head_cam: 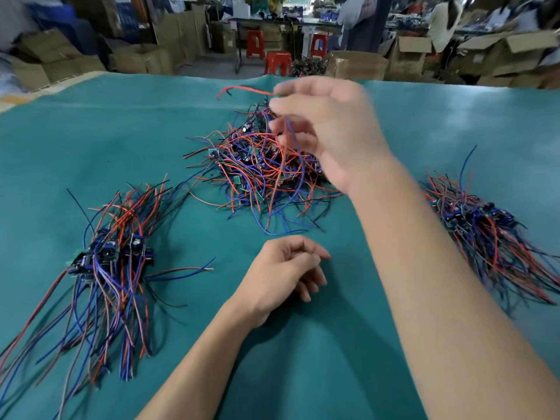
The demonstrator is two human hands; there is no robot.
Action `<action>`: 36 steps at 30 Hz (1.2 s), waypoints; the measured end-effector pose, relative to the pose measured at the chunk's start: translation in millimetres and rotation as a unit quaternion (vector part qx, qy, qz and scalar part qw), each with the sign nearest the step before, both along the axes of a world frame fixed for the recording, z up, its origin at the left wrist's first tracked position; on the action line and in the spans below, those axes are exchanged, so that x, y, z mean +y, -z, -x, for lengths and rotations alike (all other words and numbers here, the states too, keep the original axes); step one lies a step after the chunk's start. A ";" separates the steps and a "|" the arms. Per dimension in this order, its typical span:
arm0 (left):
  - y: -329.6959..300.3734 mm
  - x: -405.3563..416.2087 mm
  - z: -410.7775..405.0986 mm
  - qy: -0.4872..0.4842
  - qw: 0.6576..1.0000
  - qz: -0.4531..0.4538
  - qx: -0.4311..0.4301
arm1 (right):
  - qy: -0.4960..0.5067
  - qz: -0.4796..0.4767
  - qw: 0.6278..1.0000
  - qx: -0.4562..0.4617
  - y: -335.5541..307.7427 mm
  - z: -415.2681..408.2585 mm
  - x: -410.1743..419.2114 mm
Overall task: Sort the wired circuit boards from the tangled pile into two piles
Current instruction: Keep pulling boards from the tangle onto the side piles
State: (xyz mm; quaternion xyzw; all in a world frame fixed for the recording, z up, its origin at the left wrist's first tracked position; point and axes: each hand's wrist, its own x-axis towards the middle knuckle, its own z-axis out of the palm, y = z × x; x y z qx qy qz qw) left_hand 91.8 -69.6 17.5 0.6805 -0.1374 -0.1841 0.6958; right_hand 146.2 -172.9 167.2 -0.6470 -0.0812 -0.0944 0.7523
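Note:
A tangled pile (251, 168) of small circuit boards with red, blue and black wires lies in the middle of the teal table. My right hand (330, 128) is raised over its right side and pinches red and blue wires that trail down into the tangle; one red wire (242, 88) sticks out to the left above it. The hand is blurred. My left hand (288, 274) rests on the cloth in front of the tangle, fingers loosely curled, holding nothing. A sorted pile (112, 262) lies at the left and another sorted pile (485, 225) at the right.
The teal cloth (303, 359) covers the whole table. Beyond its far edge stand cardboard boxes (357, 65), red plastic stools (277, 62) and a workbench. A person (445, 22) is at the back right.

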 end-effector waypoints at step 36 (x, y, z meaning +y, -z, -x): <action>2.9 4.5 -6.5 -0.058 0.988 0.137 0.029 | 0.046 0.085 0.987 0.125 126.6 57.2 -51.8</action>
